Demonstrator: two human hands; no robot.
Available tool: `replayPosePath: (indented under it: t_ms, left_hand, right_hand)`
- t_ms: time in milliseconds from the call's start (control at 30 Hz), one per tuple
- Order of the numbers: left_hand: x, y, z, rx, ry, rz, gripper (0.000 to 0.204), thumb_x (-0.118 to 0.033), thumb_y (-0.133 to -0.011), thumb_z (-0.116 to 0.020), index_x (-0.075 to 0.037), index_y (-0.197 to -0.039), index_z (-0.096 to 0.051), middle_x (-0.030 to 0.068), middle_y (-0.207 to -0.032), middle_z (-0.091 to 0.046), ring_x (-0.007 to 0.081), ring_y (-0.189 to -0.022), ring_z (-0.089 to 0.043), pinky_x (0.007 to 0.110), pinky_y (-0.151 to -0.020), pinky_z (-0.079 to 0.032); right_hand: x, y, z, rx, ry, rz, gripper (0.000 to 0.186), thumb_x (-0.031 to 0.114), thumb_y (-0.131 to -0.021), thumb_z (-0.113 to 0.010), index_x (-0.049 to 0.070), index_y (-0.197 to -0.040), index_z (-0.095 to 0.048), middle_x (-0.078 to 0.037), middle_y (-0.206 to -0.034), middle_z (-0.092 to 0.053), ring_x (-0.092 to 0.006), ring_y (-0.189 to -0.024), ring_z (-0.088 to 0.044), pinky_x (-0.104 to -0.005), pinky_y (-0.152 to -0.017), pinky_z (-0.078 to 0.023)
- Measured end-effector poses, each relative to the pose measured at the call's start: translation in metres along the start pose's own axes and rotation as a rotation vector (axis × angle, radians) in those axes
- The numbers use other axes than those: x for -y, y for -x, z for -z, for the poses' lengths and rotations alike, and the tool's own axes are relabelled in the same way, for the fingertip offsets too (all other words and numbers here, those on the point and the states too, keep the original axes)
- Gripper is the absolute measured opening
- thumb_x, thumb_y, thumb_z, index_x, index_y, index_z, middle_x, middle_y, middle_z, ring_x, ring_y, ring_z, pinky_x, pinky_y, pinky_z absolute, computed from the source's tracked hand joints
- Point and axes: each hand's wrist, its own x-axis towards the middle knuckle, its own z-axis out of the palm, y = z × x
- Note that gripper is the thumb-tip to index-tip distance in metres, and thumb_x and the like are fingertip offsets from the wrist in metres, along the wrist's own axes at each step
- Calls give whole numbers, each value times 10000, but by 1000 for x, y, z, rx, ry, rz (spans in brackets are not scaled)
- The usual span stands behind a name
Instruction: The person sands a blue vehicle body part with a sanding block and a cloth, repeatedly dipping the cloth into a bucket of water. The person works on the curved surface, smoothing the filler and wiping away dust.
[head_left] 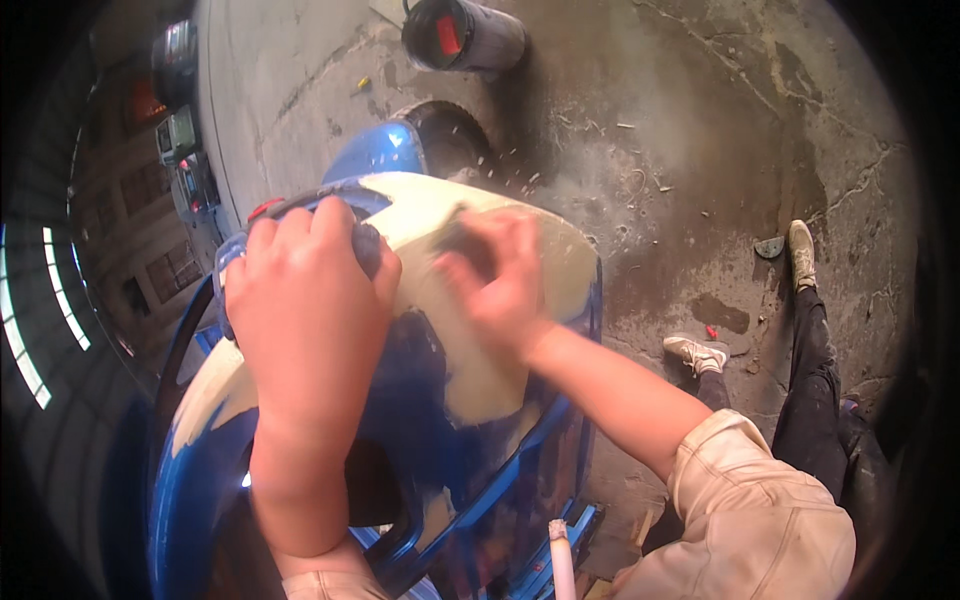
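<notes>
A blue vehicle body panel [400, 340] lies in front of me, with broad patches of cream filler [490, 385] over its top and side. My left hand [310, 290] is closed, its fingers curled over a rounded blue-grey lump [368, 248] at the panel's upper left; I cannot tell whether that is a cloth or part of the vehicle. On the cream patch, my right hand [500, 275] is smeared by motion. Its bent fingers pinch a small dark, flat piece [455, 232] against the filler; most of that piece is hidden.
Beyond the panel is a tyre [445, 135], with a metal bucket [470, 40] farther off on the stained concrete floor [640, 130]. A pale hose end [560, 540] sticks up near my right sleeve. Shoes and dark trouser legs [805, 350] show at the right. Vehicles stand far left.
</notes>
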Motion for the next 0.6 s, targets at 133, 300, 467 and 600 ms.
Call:
replayPosePath:
  t_ms: [133, 300, 467, 600]
  left_hand:
    - [-3, -1, 7, -14, 9, -13, 240, -260, -771, -796, -76, -882, -690, 87, -873, -694, 295, -919, -671, 423, -809, -513]
    - [-9, 2, 11, 18, 34, -10, 199, -196, -747, -765, -61, -853, -665, 105, -846, -672, 303, -874, -648, 414, -802, -509]
    - [-15, -1, 13, 36, 76, -20, 195, -173, -734, -763, -50, -836, -650, 106, -821, -650, 308, -853, -634, 413, -783, -499]
    - [-12, -1, 13, 31, 75, -44, 203, -172, -722, -769, -58, -835, -645, 99, -824, -642, 307, -840, -625, 422, -772, -491]
  right_hand:
    - [-73, -5, 6, -137, 151, -384, 439, 302, -951, -761, 22, -1250, -606, -189, -1220, -546, -342, -1160, -547, -453, -1030, -460]
    - [16, 12, 3, -2, 56, -23, 471, 369, -943, -762, 23, -1230, -625, -188, -1217, -536, -372, -1116, -547, -471, -1008, -464]
    - [-72, -4, 6, -149, 78, -246, 466, 378, -946, -761, 34, -1233, -631, -181, -1212, -540, -350, -1106, -557, -442, -998, -480]
    - [-48, -6, 3, -161, -180, -434, 459, 393, -971, -729, 32, -1238, -636, -176, -1191, -526, -331, -1104, -559, -422, -1014, -477]
